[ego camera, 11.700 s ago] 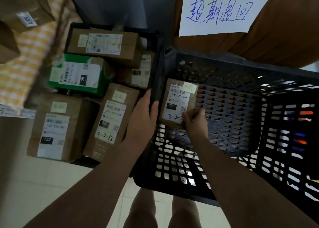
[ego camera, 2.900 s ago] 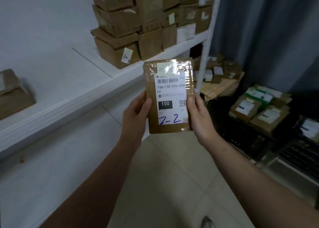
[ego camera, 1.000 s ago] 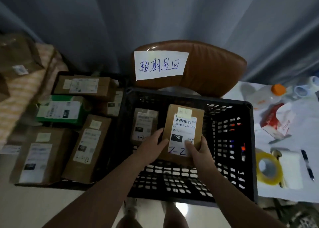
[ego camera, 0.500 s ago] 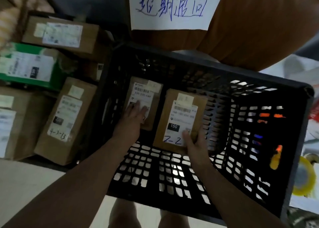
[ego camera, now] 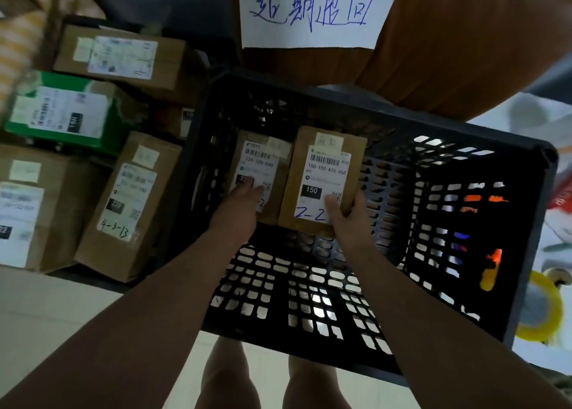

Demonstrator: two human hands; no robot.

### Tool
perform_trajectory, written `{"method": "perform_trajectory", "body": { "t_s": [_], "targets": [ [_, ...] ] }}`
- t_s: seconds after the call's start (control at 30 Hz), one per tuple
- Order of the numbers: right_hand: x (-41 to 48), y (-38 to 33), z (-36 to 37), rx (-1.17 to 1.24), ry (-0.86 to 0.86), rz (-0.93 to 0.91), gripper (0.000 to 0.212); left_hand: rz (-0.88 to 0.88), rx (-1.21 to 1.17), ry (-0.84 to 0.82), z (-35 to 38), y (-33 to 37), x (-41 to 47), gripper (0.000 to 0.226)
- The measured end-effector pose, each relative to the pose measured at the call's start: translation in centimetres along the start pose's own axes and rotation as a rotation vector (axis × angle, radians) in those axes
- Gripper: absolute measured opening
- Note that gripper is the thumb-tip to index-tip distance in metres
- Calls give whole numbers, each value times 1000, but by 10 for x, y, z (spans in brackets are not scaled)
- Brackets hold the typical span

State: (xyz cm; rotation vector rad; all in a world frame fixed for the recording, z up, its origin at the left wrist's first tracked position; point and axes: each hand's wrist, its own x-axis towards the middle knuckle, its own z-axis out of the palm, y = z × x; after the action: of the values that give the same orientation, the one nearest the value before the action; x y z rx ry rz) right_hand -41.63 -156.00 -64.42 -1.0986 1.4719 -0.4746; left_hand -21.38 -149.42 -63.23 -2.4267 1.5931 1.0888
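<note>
In the head view, the right hand (ego camera: 346, 219) holds a small brown parcel (ego camera: 325, 148) by its lower right corner. Its grip is closed on the parcel, with the thumb on the white label and the fingers curled round the edge. The parcel is inside the black crate (ego camera: 387, 114), near the far wall and just beside a second parcel (ego camera: 266, 157). It is hard to tell if its bottom edge sits on the crate floor yet.

The left hand (ego camera: 238, 213) lies flat on the second parcel with straight fingers; its grip is open and holds nothing.

To do this step well, the left hand should press the second parcel so it does not tip over. The right hand should lower its parcel slowly until the bottom rests on the crate floor, then lean it back with the label facing up so the numbers can be read. It should let go only when the parcel feels steady, because a corner could catch in the holes.

A paper sign (ego camera: 309, 9) hangs behind the crate; more boxes (ego camera: 130, 207) sit to the left.
</note>
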Motion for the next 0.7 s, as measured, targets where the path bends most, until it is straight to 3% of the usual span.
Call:
{"method": "perform_trajectory", "body": {
  "t_s": [0.07, 0.17, 0.27, 0.43, 0.57, 0.7],
  "targets": [
    [-4, -8, 1, -81, 64, 30, 56, -8, 27, -39, 0, 1, -4, 70],
    [-13, -25, -4, -509, 117, 93, 84, -17, 97, -51, -3, 1, -20, 57],
    [-36, -49, -11, -827, 144, -46, 70, -26, 139, 53, -21, 11, -51, 46],
    [-82, -98, 1, -1090, -168, -410, 52, -4, 209, 204, -62, 23, -123, 46],
    [-118, -154, 38, -1139, -388, -678, 49, -157, 227, 272, -105, 3, -186, 55],
    [-158, -223, 92, -1137, -459, -873, 50, -318, 232, 393, -164, -37, -251, 58]
  ]
}}
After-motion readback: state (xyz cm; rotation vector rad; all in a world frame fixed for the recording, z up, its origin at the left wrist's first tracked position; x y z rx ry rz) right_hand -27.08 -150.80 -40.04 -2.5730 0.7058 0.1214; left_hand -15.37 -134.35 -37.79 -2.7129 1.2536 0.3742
